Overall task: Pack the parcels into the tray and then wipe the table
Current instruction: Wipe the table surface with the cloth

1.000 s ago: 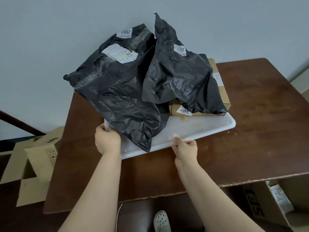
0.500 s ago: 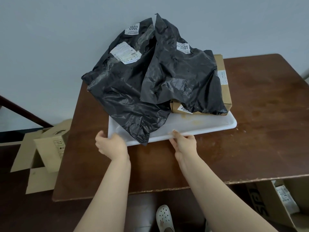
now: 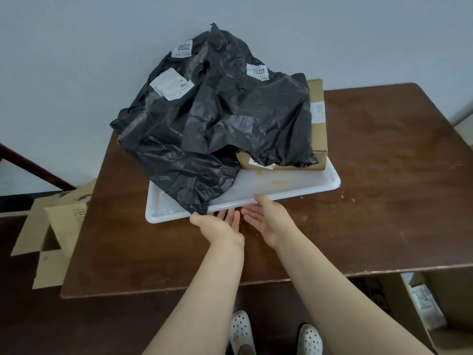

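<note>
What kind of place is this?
Probably a parcel-sorting corner: numbered black mailer bags and a cardboard parcel fill a white tray on a table, with cartons on the floor.

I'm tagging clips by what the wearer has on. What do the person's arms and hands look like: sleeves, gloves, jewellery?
The left arm and right arm are bare, with no sleeve in view as far up as the frame shows. The left hand and right hand wear no gloves, and I see no watch, ring, bracelet or marking on either.
</note>
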